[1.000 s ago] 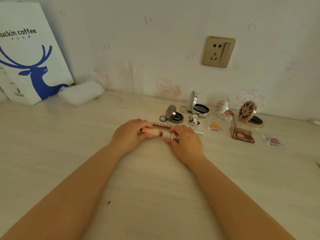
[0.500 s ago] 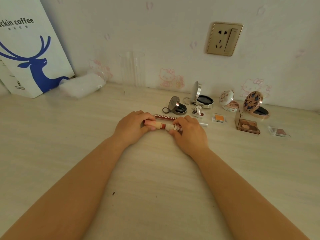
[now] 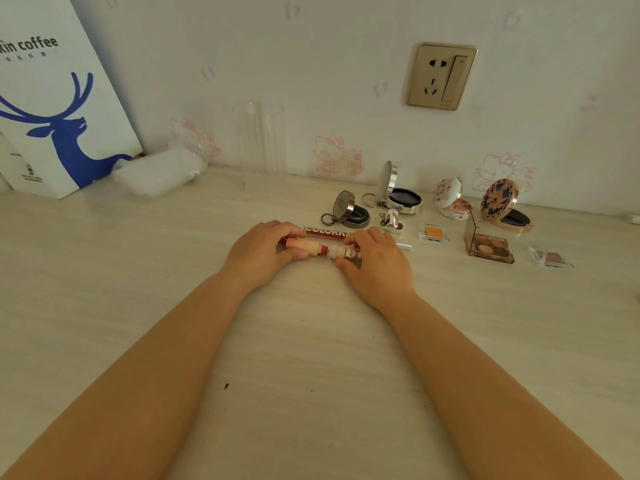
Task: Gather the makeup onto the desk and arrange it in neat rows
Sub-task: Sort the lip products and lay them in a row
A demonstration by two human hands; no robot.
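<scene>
Now, vs the frame half a sec back, little differs: both hands sit on the same spot w/ the same grip, and only the view has tipped down a bit, so the wall socket sits lower in frame.

Surface is a pale wood-grain desk point(image 3: 145, 306) against a white wall w/ faint pink cat stickers. A gold-framed wall socket point(image 3: 441, 76) sits up right. A white paper bag with a blue deer print point(image 3: 52, 109) leans at the back left, w/ a clear plastic-wrapped white pack point(image 3: 159, 171) beside it.

A pink and cream lipstick tube point(image 3: 322, 250) lies horizontal on the desk, betw. the two hands. The left hand point(image 3: 258, 252) has fingers closed round its pink end; the right hand point(image 3: 374, 263) pinches the cream ridged end, thumb under, fingers over. A dark red band shows in the gap betw. the halves.

Just behind the knuckles lies a dark red flat stick lettered in white point(image 3: 327, 233). Further back-right, in rough rows: a small dark round compact with its lid up point(image 3: 348, 213), a silver round compact with a key ring point(image 3: 394, 195), a white floral compact point(image 3: 448, 199), a rose-gold compact with a blue-patterned lid point(image 3: 502, 206), a small orange eyeshadow pan point(image 3: 433, 233), a clear-lidded brown eyeshadow palette point(image 3: 490, 249) and a small mauve pan point(image 3: 552, 258).
</scene>
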